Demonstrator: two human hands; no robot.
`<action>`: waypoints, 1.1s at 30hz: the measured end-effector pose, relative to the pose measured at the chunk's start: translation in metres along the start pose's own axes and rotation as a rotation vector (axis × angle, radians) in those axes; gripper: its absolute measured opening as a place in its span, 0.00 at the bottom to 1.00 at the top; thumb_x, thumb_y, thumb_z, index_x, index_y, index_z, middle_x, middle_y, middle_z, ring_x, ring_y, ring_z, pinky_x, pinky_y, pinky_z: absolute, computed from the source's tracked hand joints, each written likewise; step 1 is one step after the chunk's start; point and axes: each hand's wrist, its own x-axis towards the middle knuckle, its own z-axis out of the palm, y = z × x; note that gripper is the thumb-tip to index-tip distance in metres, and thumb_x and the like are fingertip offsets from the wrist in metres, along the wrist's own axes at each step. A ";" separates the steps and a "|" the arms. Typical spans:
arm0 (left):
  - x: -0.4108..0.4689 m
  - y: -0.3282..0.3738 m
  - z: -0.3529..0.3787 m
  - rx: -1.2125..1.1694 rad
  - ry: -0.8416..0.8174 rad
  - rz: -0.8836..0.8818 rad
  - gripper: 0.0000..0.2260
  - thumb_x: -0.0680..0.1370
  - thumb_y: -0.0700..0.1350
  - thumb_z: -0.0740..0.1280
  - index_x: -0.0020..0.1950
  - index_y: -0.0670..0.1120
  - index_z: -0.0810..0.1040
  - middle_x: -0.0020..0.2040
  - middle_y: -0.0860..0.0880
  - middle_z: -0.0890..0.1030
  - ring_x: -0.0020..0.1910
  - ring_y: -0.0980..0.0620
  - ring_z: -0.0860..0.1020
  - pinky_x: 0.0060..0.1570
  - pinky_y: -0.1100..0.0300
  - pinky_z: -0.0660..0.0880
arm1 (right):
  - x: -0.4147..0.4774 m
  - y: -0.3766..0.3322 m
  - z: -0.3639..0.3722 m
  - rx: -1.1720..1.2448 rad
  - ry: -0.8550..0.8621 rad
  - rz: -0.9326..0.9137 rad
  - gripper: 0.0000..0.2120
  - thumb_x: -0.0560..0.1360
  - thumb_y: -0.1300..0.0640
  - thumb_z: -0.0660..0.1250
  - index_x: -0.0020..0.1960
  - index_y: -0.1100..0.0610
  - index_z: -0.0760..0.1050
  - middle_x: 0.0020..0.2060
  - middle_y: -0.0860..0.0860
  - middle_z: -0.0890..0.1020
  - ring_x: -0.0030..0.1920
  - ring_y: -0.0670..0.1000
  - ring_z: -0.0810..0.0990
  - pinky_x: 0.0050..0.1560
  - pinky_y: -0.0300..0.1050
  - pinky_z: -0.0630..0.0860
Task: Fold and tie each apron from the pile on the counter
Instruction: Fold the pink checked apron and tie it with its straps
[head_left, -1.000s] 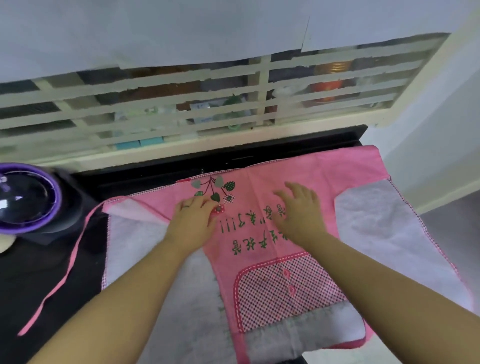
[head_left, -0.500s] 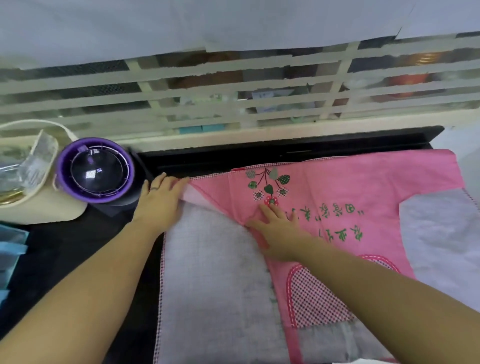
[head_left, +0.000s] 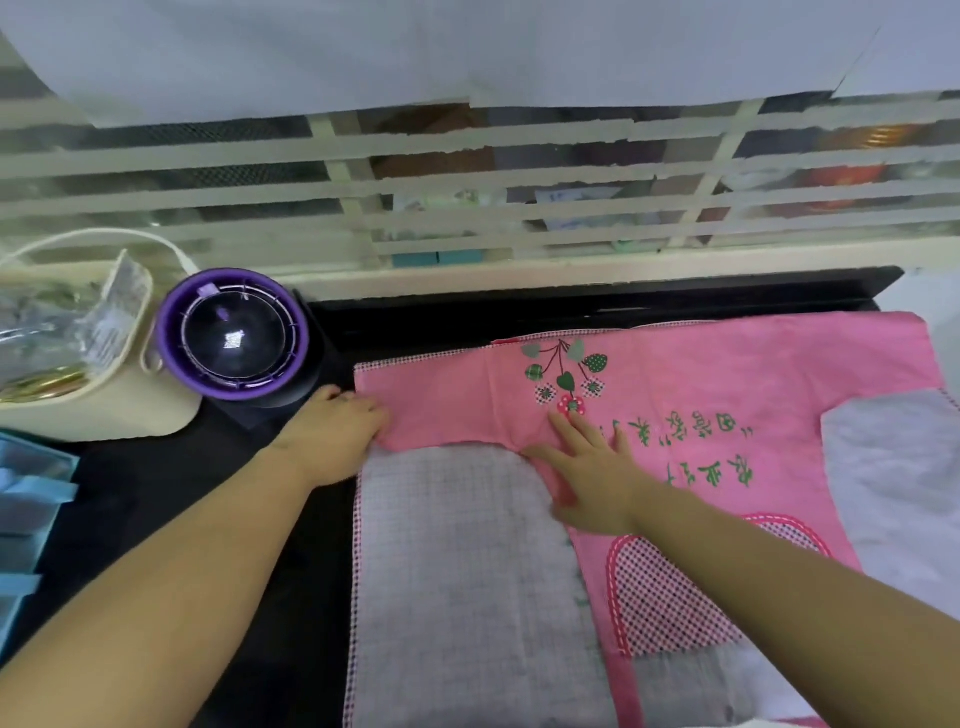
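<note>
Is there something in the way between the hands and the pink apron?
No, nothing visible. The right hand lies flat on the pink apron, and the left hand touches its left edge. The purple-rimmed gadget stands close beside the left hand on the black counter, but not between it and the apron.

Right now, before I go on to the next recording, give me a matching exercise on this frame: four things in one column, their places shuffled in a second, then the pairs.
Things:
1. left hand
2. right hand
3. purple-rimmed appliance
4. checked pocket

Places:
A. flat on the apron, just below the strawberry print
B. on the dark counter, left of the apron
C. sewn on the pink front, partly covered by the right forearm
D. gripping the pink flap's left end

Pairs: 1-D, 2-A, 3-B, 4-C
</note>
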 end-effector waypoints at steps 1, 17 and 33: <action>-0.005 0.002 0.003 -0.054 -0.068 -0.073 0.05 0.73 0.47 0.66 0.43 0.52 0.71 0.44 0.55 0.72 0.45 0.52 0.72 0.58 0.55 0.66 | -0.001 0.001 0.001 -0.007 0.004 0.004 0.37 0.75 0.46 0.64 0.77 0.41 0.47 0.76 0.55 0.36 0.76 0.58 0.34 0.68 0.74 0.39; 0.037 0.148 -0.020 -0.561 0.192 0.016 0.17 0.79 0.41 0.59 0.69 0.45 0.71 0.65 0.48 0.70 0.64 0.49 0.68 0.67 0.54 0.66 | -0.031 0.025 0.006 0.633 0.523 0.222 0.21 0.74 0.57 0.64 0.67 0.56 0.74 0.66 0.56 0.73 0.67 0.56 0.70 0.68 0.45 0.64; 0.096 0.289 -0.044 -0.269 0.002 0.190 0.20 0.80 0.47 0.58 0.72 0.51 0.65 0.78 0.47 0.51 0.76 0.42 0.53 0.73 0.43 0.55 | -0.180 0.194 0.071 0.763 0.571 1.020 0.28 0.76 0.58 0.67 0.73 0.57 0.63 0.72 0.59 0.61 0.67 0.61 0.68 0.63 0.52 0.69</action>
